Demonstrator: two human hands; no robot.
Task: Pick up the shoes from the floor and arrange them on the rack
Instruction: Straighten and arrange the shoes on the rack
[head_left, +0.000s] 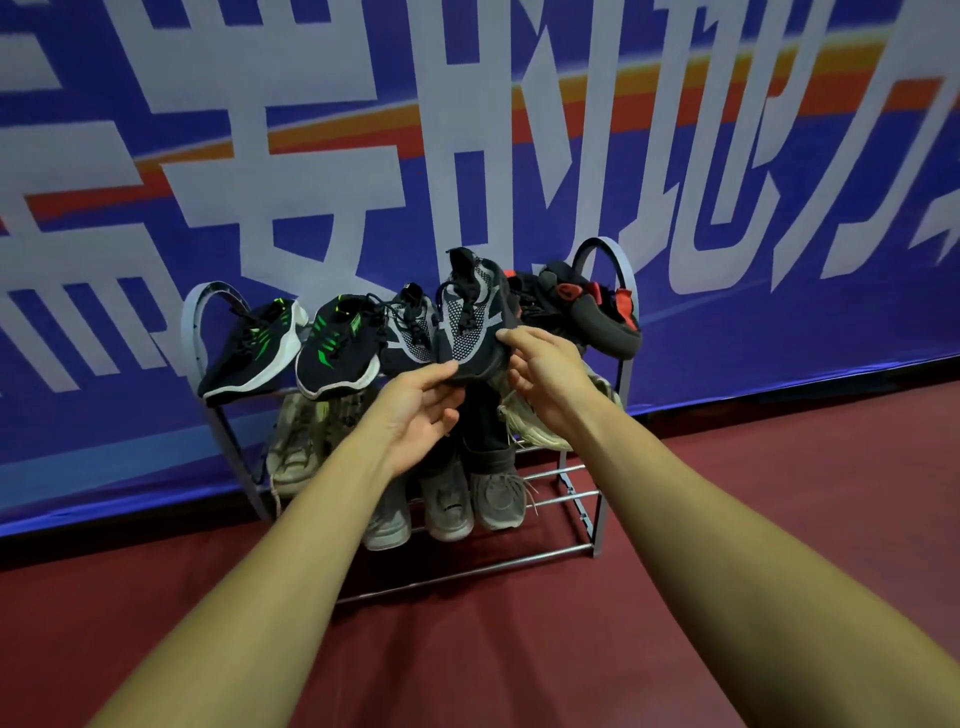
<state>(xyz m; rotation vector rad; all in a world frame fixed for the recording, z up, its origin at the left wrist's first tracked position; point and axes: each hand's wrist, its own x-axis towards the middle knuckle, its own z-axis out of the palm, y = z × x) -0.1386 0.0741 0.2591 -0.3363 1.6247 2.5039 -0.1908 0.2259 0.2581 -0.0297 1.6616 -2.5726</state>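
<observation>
Both hands, left (415, 410) and right (545, 374), are pinching a grey mesh sneaker (470, 317) by its toe, seemingly seating it on the rack (615, 270).

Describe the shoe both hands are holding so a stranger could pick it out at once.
Find the metal shoe rack against the blue banner wall and look along its top shelf. Right of middle, the left hand and right hand grip a dark sneaker with grey mesh; unlike its neighbours, it has neither green stripes nor red trim.
</observation>
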